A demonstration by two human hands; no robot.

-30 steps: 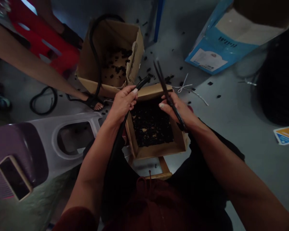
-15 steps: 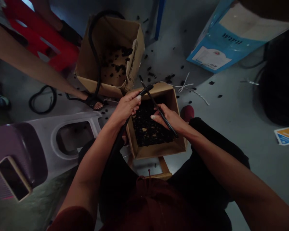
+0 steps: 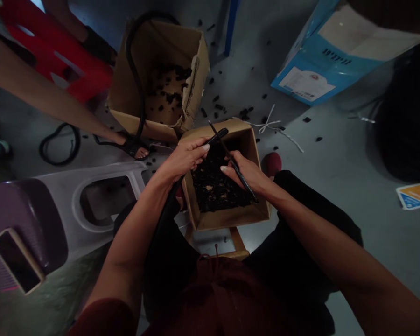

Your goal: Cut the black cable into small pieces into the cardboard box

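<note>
My left hand (image 3: 187,156) is closed around a black ribbed tube (image 3: 218,136), whose end sticks out past the thumb; the rest runs back under my forearm. In my right hand (image 3: 241,170) is a slim dark blade-like tool (image 3: 245,182), its pointed end crossing the tube near the tube's tip. Both hands are above a cardboard box (image 3: 231,219) between my knees. Many small black pieces (image 3: 220,191) lie in that box.
Beyond stands a second cardboard box (image 3: 122,86) with black bits and a thick black hose. A blue carton (image 3: 306,79) is at the upper right. On the left are a grey stool (image 3: 70,196), a phone (image 3: 17,261) and another person's foot (image 3: 140,152). Black scraps dot the floor.
My left hand and the tube end have shifted slightly right. The tool's tip has moved a little down and right, and it still crosses the tube.
</note>
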